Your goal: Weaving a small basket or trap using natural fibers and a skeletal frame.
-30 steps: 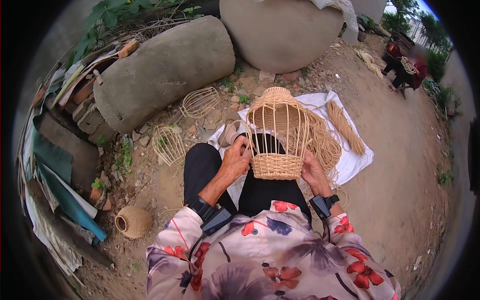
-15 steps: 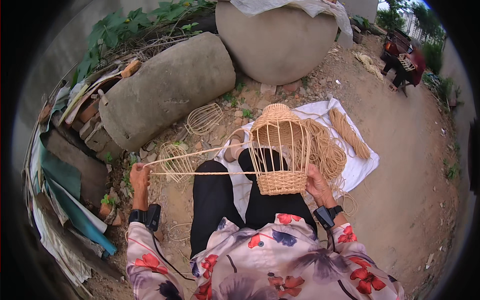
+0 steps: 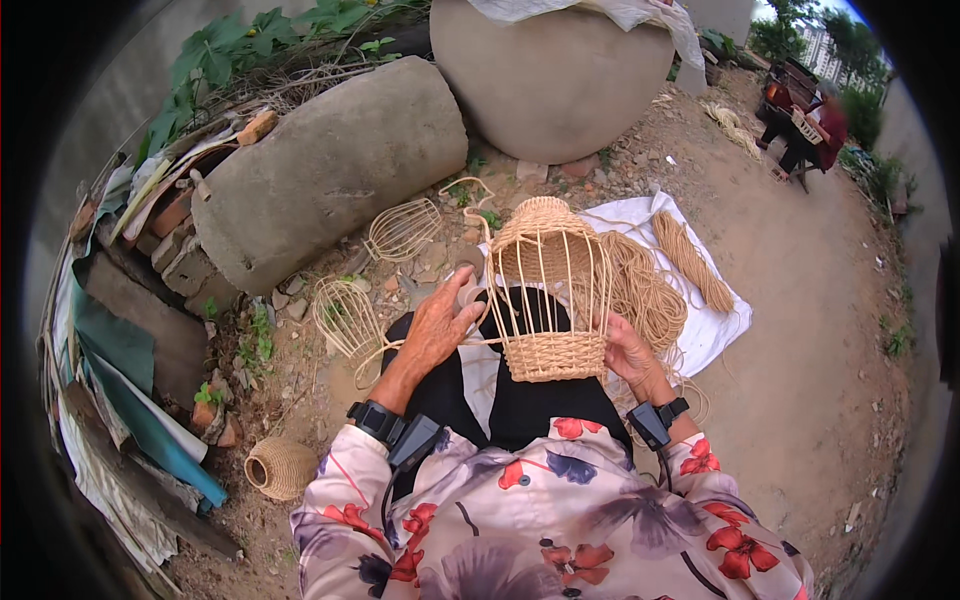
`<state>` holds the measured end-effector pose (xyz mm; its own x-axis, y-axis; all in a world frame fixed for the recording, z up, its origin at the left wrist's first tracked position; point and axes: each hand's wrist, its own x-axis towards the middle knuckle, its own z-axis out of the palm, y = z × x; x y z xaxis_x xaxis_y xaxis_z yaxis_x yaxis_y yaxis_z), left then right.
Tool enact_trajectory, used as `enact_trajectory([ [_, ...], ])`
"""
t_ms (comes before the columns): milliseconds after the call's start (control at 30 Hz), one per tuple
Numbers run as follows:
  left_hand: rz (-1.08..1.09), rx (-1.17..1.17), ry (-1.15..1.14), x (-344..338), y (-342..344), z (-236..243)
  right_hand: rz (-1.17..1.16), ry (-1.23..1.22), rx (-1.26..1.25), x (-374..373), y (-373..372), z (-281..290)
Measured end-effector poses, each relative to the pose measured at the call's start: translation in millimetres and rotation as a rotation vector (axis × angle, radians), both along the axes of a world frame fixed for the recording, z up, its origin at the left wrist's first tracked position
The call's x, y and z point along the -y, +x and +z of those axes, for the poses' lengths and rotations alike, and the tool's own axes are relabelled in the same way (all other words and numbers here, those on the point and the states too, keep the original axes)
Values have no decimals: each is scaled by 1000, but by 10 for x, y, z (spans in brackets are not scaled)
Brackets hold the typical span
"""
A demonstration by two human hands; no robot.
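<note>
The right grip [image 3: 628, 350] holds 1 wicker basket [image 3: 553, 357], the left grip [image 3: 434, 330] unclenched, 2 cane frames [image 3: 345, 316] beyond.

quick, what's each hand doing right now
Left hand: open, beside the woven basket; contact with the cord unclear.
Right hand: closed on the basket's right side.

Tan basket [image 3: 548, 266], woven ends, open-ribbed near side, above the lap [image 3: 545, 400]

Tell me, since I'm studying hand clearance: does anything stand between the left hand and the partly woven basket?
Nothing visible blocks the small gap between the left hand and the partly woven basket; a pale strand crosses just below that gap.
</note>
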<state>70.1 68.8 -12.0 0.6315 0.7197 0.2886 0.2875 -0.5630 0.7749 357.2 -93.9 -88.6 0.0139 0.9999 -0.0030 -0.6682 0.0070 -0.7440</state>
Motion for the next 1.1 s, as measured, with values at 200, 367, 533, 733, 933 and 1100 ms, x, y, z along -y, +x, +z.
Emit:
enact_trajectory([
  [200,-72,-125,-32,38,-222,-49,-102,5,-54,120,60,-126],
  [367,698,-519,163,-343,-1940,-456,-73,-51,-35,104,9,32],
  [533,1250,-674,213,-148,-4525,-791,68,22,-14,3,75,-25],
  [733,722,-29,-384,174,-2658,-151,-22,-5,1,104,105,-112],
  [933,41,-145,-831,868,-539,239,-6,-39,102,92,-145,265],
  [1100,135,122,111,958,-144,543,-64,-40,455,30,-519,612],
])
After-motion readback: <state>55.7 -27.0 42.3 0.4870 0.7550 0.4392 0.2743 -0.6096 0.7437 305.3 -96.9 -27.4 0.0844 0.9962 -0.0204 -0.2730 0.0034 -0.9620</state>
